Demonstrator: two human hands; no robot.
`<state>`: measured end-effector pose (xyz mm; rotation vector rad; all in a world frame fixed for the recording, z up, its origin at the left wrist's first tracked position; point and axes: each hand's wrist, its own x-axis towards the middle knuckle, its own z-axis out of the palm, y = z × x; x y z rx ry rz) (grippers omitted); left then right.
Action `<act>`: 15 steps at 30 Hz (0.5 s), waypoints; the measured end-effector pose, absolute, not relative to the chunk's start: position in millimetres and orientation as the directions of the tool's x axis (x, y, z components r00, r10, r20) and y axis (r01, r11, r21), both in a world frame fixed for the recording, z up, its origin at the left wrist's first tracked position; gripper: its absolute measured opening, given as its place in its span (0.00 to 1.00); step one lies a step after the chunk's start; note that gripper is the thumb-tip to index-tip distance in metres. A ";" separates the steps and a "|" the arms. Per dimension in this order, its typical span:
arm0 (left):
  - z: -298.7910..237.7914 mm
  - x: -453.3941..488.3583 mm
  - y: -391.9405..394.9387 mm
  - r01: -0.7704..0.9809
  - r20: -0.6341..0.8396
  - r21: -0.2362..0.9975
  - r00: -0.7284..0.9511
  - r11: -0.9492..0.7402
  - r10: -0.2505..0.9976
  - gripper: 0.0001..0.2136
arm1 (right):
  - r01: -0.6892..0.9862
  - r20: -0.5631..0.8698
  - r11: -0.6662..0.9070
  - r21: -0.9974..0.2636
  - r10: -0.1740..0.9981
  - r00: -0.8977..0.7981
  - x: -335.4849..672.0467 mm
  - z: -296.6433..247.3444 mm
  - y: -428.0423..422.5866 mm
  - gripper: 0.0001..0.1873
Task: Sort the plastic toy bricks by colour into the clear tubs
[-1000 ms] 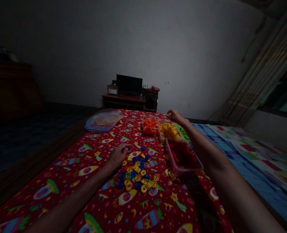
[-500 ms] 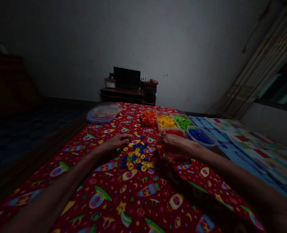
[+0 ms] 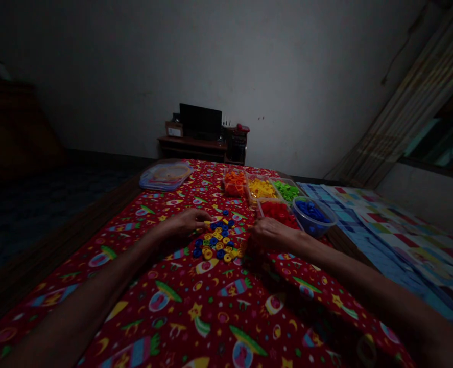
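Dimly lit - both hands sit at a pile of loose pieces (image 3: 218, 244), blue and yellow rings and squares, lying mid-table on the red patterned cloth (image 3: 180, 306). The left hand (image 3: 186, 223) is at the pile's far-left edge with its fingers curled in, tips touching or just beside a yellow piece; whether it pinches one cannot be told. The right hand (image 3: 268, 234) lies knuckles-up at the pile's right edge, just beside the red tub (image 3: 278, 210) - grip hidden, too dark to tell. A blue bowl (image 3: 313, 214), yellow tub (image 3: 262, 189), green tub (image 3: 287, 190) and orange tub (image 3: 234, 183) stand beyond. Step in hand looks like picking at the mixed pile; a pick from here calls for a fine pinch on one small piece without scattering its neighbours.
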<state>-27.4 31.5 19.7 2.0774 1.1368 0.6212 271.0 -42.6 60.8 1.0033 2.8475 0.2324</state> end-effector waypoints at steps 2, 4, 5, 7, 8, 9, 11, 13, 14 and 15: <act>23.6 -33.1 33.3 0.559 0.083 0.715 0.529 -0.420 0.845 0.15 | 0.645 0.080 0.758 0.095 0.640 -0.764 260.7 67.8 -34.9 0.16; 28.8 -39.8 34.0 0.583 0.082 0.689 0.528 -0.431 0.846 0.16 | 0.687 0.185 0.727 0.013 0.673 -0.716 245.6 71.0 -23.9 0.18; 31.3 -43.2 34.1 0.595 0.084 0.679 0.518 -0.429 0.851 0.16 | 0.716 0.211 0.697 -0.022 0.704 -0.679 236.6 71.0 -17.5 0.18; 34.9 -49.2 33.9 0.622 0.081 0.652 0.511 -0.433 0.856 0.15 | 0.764 0.218 0.642 -0.068 0.756 -0.617 217.6 68.8 -4.3 0.16; 35.8 -51.2 33.5 0.637 0.068 0.633 0.520 -0.439 0.852 0.14 | 0.777 0.207 0.626 -0.072 0.771 -0.602 208.6 67.0 1.8 0.15; 36.2 -52.3 32.7 0.656 0.043 0.612 0.530 -0.442 0.847 0.12 | 0.780 0.184 0.622 -0.064 0.776 -0.603 200.3 64.9 7.1 0.15; 35.7 -51.1 29.9 0.704 -0.013 0.556 0.539 -0.441 0.842 0.11 | 0.774 0.089 0.633 -0.031 0.773 -0.628 186.9 60.1 15.0 0.14; 34.6 -45.8 25.4 0.753 -0.036 0.475 0.534 -0.455 0.845 0.11 | 0.758 -0.023 0.652 0.008 0.758 -0.652 178.6 54.6 19.4 0.13; 34.1 -42.4 22.9 0.771 -0.032 0.432 0.532 -0.469 0.846 0.10 | 0.750 -0.067 0.661 0.028 0.750 -0.658 176.5 51.5 20.6 0.14; 33.7 -38.9 20.7 0.780 -0.021 0.395 0.535 -0.485 0.845 0.10 | 0.742 -0.091 0.669 0.045 0.743 -0.664 175.6 48.0 21.4 0.14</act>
